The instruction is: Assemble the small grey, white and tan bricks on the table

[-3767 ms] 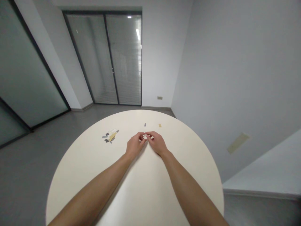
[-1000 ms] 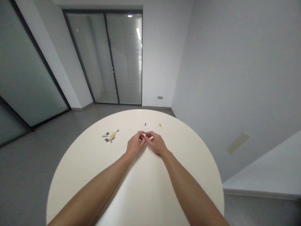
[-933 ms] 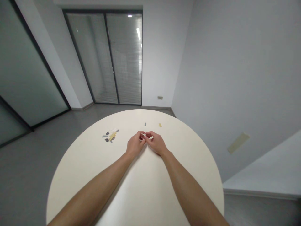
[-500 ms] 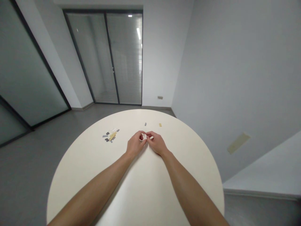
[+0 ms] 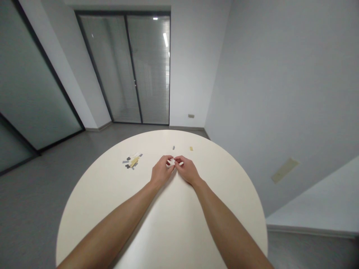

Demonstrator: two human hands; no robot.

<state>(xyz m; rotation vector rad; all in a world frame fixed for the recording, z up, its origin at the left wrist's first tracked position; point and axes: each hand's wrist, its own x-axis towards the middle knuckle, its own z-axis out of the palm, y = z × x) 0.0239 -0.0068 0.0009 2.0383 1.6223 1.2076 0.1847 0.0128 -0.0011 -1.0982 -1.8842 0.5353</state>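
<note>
Over a round cream tabletop (image 5: 92, 209) the view looks down from the near side, with a grey floor (image 5: 36, 209) spreading around it. Beyond the far edge stands a double glass door (image 5: 148, 67) with dark frames and slatted blinds behind the panes, and tall frosted glass panels (image 5: 33, 86) run along the left side of the room. A pale grey wall (image 5: 269, 82) fills the right, carrying a flat beige plate (image 5: 284, 170), and a small socket plate (image 5: 191, 116) sits low on the wall just right of the door.

On the table, left of the hands, lies a loose pile of small strips (image 5: 131, 160) in grey, dark grey, white and yellow, with a longer yellow strip (image 5: 134, 161) across its middle. Out toward the far edge, apart from the pile and from each other, lie a small grey piece (image 5: 173, 148) and a small yellow piece (image 5: 191, 148).

Both forearms (image 5: 117, 220) reach in from the near edge toward the table's middle. The left hand (image 5: 161, 172) and the right hand (image 5: 186, 171) are curled nearly closed, fingertips together, pinching a small pale strip (image 5: 181, 163) between them, over the tabletop. Its ends show, but the fingers hide its middle, and whether it touches the table cannot be told.
</note>
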